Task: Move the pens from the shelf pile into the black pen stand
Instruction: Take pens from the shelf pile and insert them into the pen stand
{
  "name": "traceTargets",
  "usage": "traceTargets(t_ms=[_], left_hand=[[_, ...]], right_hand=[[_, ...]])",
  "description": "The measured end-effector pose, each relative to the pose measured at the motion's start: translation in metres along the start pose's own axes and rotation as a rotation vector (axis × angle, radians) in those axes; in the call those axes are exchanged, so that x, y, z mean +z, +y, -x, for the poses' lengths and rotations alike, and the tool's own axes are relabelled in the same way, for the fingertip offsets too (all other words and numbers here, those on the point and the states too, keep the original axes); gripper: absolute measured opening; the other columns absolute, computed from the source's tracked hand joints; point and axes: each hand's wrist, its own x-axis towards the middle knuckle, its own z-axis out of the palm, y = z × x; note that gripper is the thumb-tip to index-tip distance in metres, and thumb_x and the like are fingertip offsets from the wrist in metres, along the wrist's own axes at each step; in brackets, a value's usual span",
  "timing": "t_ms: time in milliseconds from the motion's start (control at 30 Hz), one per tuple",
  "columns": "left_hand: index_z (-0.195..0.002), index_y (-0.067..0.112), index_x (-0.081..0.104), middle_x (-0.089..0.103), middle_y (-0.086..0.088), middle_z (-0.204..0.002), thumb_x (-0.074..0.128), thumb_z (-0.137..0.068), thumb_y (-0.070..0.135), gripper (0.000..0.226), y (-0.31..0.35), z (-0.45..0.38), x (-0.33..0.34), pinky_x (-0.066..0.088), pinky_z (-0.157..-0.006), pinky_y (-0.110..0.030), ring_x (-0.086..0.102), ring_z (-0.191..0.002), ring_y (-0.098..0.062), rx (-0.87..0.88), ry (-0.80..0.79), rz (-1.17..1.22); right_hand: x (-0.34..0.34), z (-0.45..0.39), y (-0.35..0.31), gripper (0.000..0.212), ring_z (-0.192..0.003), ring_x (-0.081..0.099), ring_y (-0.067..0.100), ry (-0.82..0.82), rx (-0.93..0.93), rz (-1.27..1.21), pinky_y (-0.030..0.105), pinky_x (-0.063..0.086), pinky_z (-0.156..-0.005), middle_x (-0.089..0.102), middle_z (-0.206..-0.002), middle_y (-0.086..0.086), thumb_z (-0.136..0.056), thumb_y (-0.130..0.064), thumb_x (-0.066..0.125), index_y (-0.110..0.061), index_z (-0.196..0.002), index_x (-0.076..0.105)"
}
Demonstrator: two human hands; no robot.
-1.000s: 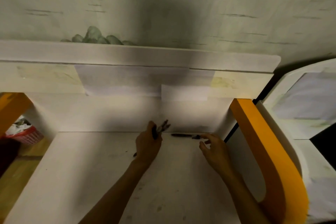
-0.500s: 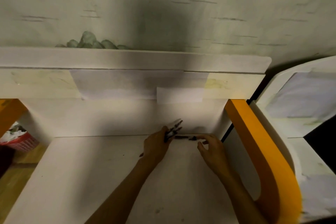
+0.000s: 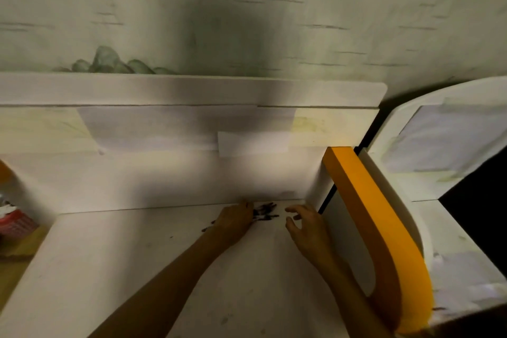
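My left hand (image 3: 235,221) rests low on the white shelf (image 3: 137,255) near its back wall, fingers closed around a bunch of dark pens (image 3: 264,211) whose tips stick out to the right. The pens' back ends poke out behind the hand on its left. My right hand (image 3: 304,223) hovers just right of the pen tips, fingers spread and curled, holding nothing. No black pen stand is in view.
An orange-edged side panel (image 3: 367,208) closes the shelf on the right, with a second white unit (image 3: 444,145) beyond it. A red basket (image 3: 16,223) sits low at the far left. Paper sheets (image 3: 153,129) are stuck on the board above the shelf.
My left hand moved right and lowered the pen bunch to the shelf by the back wall. The single pen that lay near my right hand now sits with the bunch; the right hand has opened.
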Motion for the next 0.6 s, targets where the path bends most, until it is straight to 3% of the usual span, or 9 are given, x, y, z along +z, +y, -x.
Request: traceTargets(t_ms=[100,167,233,333,400,467,533,600], left_hand=[[-0.129,0.005,0.048,0.059,-0.014,-0.123,0.058,-0.095,0.029,0.043,-0.014,0.015,-0.004,0.047,-0.080,-0.035,0.061,-0.106,-0.032,-0.083,-0.140,0.085],[-0.134,0.007,0.044,0.058,-0.013,-0.125,0.060,-0.093,0.035,0.051,-0.022,0.026,-0.003,0.045,-0.081,-0.033,0.059,-0.110,-0.031,-0.168,-0.174,0.156],[-0.141,0.009,0.038,0.060,-0.014,-0.121,0.058,-0.096,0.036,0.057,-0.026,0.042,-0.006,0.043,-0.076,-0.031,0.060,-0.106,-0.030,-0.247,-0.094,0.278],[-0.141,0.007,0.040,0.068,-0.015,-0.106,0.060,-0.097,0.026,0.051,-0.026,0.063,-0.007,0.040,-0.065,-0.028,0.065,-0.091,-0.030,-0.339,0.256,0.509],[-0.121,0.004,0.057,0.071,-0.012,-0.086,0.072,-0.089,0.012,0.036,-0.022,0.075,-0.008,0.042,-0.058,-0.025,0.067,-0.072,-0.026,-0.440,0.661,0.656],[-0.101,0.006,0.064,0.065,-0.001,-0.072,0.076,-0.085,0.007,0.021,-0.018,0.082,-0.014,0.044,-0.055,-0.012,0.063,-0.063,-0.012,-0.561,1.026,0.817],[-0.100,0.012,0.067,0.064,0.006,-0.073,0.076,-0.085,0.014,0.018,-0.016,0.086,-0.019,0.045,-0.062,-0.005,0.062,-0.068,-0.007,-0.635,1.162,0.995],[-0.097,0.021,0.067,0.064,0.007,-0.072,0.075,-0.086,0.022,0.014,-0.016,0.090,-0.012,0.048,-0.065,-0.013,0.061,-0.067,-0.004,-0.656,1.140,1.088]], right_hand=[[0.004,-0.001,-0.003,0.023,-0.093,0.060,0.008,0.003,-0.017,-0.011,0.017,0.045,-0.073,0.059,-0.110,-0.009,-0.089,-0.018,0.066,-0.023,-0.111,0.068],[0.007,-0.002,-0.007,0.023,-0.094,0.059,0.007,-0.010,-0.022,-0.009,0.020,0.047,-0.076,0.058,-0.112,-0.011,-0.090,-0.019,0.065,-0.023,-0.112,0.067],[0.011,-0.002,-0.014,0.024,-0.093,0.057,0.005,-0.022,-0.043,0.004,0.017,0.045,-0.077,0.057,-0.113,-0.012,-0.091,-0.020,0.065,-0.022,-0.114,0.067],[0.018,-0.005,-0.023,0.024,-0.090,0.056,0.003,-0.019,-0.084,0.041,0.006,0.037,-0.072,0.061,-0.115,-0.008,-0.091,-0.020,0.065,-0.021,-0.115,0.068],[0.024,-0.007,-0.031,0.025,-0.090,0.054,0.002,-0.029,-0.105,0.061,0.002,0.033,-0.070,0.061,-0.114,-0.007,-0.091,-0.020,0.066,-0.021,-0.116,0.067],[0.029,-0.008,-0.038,0.026,-0.090,0.054,0.001,-0.035,-0.129,0.077,0.003,0.034,-0.070,0.062,-0.115,-0.007,-0.091,-0.021,0.066,-0.023,-0.116,0.067],[0.033,-0.008,-0.043,0.026,-0.090,0.055,0.001,-0.038,-0.159,0.080,0.003,0.035,-0.070,0.062,-0.114,-0.007,-0.090,-0.020,0.067,-0.023,-0.115,0.067],[0.036,-0.008,-0.046,0.026,-0.089,0.054,0.001,-0.048,-0.171,0.085,0.003,0.035,-0.070,0.062,-0.114,-0.008,-0.090,-0.021,0.067,-0.023,-0.115,0.067]])
